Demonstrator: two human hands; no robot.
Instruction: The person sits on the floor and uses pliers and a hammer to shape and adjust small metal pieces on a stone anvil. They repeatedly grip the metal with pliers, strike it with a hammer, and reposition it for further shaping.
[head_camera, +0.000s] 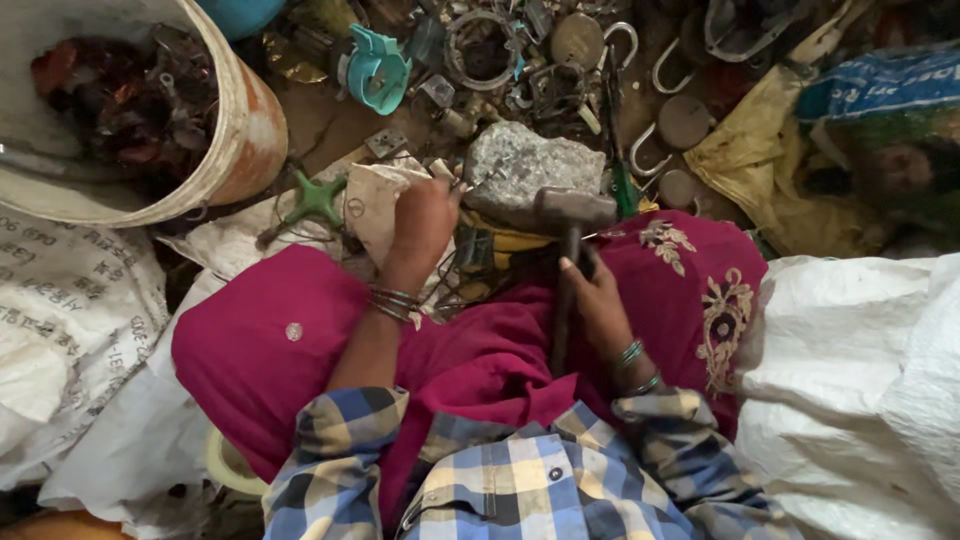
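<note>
Right hand (600, 300) grips hammer (570, 235); left unclear

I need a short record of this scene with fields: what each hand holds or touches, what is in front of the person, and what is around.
left hand: fingers pinch a small item, too small to identify, against the grey stone
right hand: grips the handle of a hammer, its head resting by the stone
in front: pile of metal scrap with padlocks
left side: white bucket holding dark scrap, printed white sack
right side: white sack, yellow bag
near stone: green cross-shaped piece
</note>
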